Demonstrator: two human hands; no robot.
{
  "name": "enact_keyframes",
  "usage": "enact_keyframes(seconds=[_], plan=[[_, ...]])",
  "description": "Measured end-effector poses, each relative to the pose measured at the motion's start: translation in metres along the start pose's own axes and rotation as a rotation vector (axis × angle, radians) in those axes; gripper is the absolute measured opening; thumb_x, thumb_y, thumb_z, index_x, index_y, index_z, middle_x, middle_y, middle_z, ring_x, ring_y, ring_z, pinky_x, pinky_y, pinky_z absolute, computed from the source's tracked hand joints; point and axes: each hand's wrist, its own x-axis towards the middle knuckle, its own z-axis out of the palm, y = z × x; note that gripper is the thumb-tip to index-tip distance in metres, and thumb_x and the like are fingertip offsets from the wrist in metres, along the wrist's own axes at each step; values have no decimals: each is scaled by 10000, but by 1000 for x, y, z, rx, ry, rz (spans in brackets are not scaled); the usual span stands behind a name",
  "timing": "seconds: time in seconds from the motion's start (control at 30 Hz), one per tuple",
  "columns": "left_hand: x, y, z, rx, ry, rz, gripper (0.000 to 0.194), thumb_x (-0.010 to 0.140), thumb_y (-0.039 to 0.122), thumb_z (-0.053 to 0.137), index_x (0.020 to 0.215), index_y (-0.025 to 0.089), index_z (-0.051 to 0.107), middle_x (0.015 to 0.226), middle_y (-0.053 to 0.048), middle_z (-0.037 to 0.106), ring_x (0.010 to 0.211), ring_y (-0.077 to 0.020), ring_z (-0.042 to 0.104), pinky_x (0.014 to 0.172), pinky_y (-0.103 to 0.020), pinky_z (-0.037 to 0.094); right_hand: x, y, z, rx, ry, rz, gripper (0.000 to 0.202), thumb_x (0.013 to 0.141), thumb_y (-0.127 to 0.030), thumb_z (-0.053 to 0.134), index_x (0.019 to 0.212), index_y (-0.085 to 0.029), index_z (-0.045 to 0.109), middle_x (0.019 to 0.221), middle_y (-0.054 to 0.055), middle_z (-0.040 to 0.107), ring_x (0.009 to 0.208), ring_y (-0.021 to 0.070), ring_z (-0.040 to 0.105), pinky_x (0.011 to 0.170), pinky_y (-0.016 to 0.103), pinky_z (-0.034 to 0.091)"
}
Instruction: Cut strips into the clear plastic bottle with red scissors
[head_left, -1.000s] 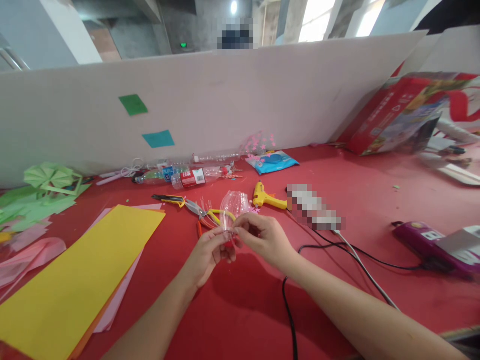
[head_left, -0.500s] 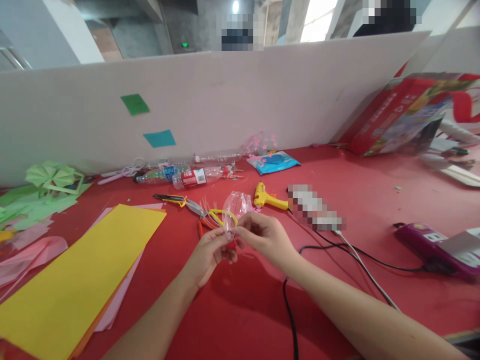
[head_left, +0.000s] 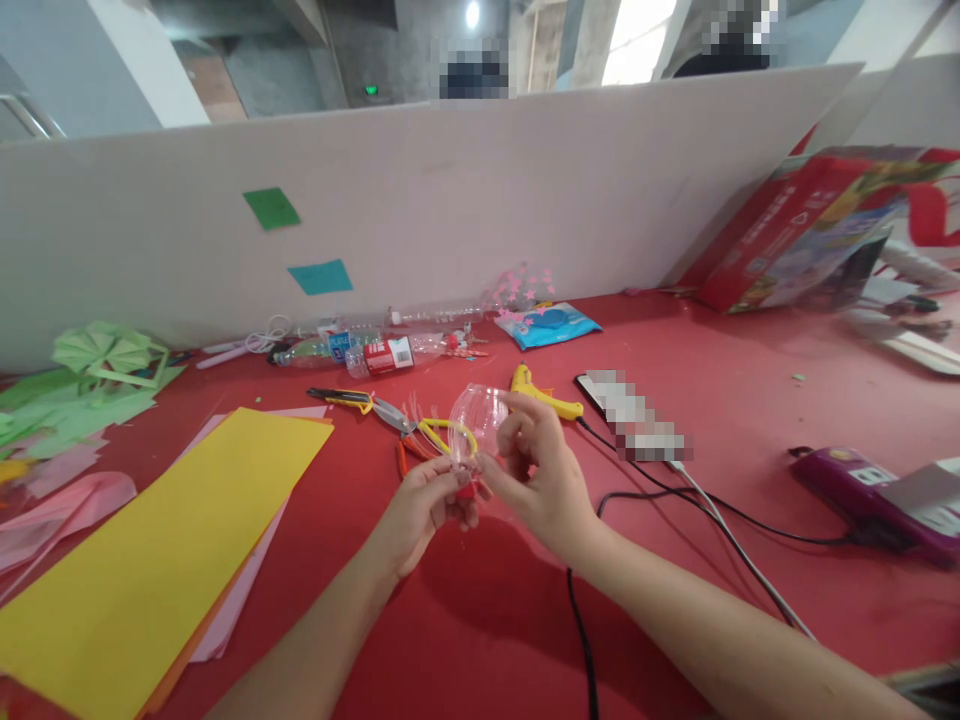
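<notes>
In the middle of the table I hold a clear plastic bottle top (head_left: 472, 420) cut into thin strips, which fan upward and to the left. Its red cap (head_left: 466, 490) shows low between my hands. My left hand (head_left: 431, 505) pinches the neck end between thumb and fingers. Around the right side of the strips curls my right hand (head_left: 536, 470), its index finger up against the plastic and its thumb near the neck. Just behind lie scissors with red and yellow handles (head_left: 435, 430), partly covered by the strips. A yellow glue gun (head_left: 547, 395) rests beyond my right hand.
Yellow paper sheets (head_left: 180, 540) lie at left, green paper pieces (head_left: 105, 360) farther back. A box cutter (head_left: 341, 398), bottles (head_left: 390, 355) and a blue packet (head_left: 551, 325) lie behind. At right are a phone (head_left: 630, 420), black cable (head_left: 577, 620) and purple device (head_left: 862, 495).
My right hand has opened up slightly, its index finger lifting along the plastic strips. My left hand keeps its hold on the neck. The glue gun has shifted very slightly.
</notes>
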Motion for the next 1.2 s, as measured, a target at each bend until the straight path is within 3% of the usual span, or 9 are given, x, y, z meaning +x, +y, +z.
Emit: enact_keyframes(seconds=[0.07,0.13,0.27,0.47,0.8,1.07,1.2], plan=[[0,0,0,1,-3,-1,190,707,296,711,769,139,624,524,7,603,463,-102,557,483,-216,384,1,-1,-2,-103,-58,-53,100,825,-143,543,894,-211,569,655,-53,457,508,88,416,489,209,348],[1,1,0,-4,-3,3,205,701,308,721,760,137,624,535,6,605,461,-100,555,479,-216,381,2,-1,-4,-155,-115,-87,113,840,-142,520,761,-190,585,637,-25,502,543,106,460,517,219,367],[2,2,-3,-34,16,11,204,706,309,727,759,140,625,562,12,607,473,-92,552,482,-211,379,2,1,-3,-159,-164,-158,161,835,-119,477,842,-166,631,735,29,600,581,123,531,542,230,417],[1,0,-5,-71,30,50,208,701,306,739,743,135,628,604,9,605,494,-88,549,495,-217,394,-1,5,0,-198,-137,-282,162,859,-106,481,874,-183,622,799,38,613,594,119,540,533,220,434],[1,3,-4,-132,62,128,218,670,283,762,822,140,700,672,-18,651,563,-93,573,555,-219,445,-3,6,6,-106,-171,-263,158,898,-134,486,843,-197,620,765,36,624,658,145,593,602,249,488],[2,3,-7,-49,19,149,255,719,273,735,930,152,660,710,-5,631,583,-92,574,552,-217,446,-2,5,2,-118,-144,-250,144,897,-135,480,854,-188,607,766,34,611,631,134,559,568,235,458],[0,4,-5,-31,61,187,303,684,245,767,953,183,642,779,8,637,627,-79,574,596,-205,452,-4,4,2,-145,-145,-291,150,893,-126,475,866,-193,607,772,36,610,642,134,561,573,236,460]])
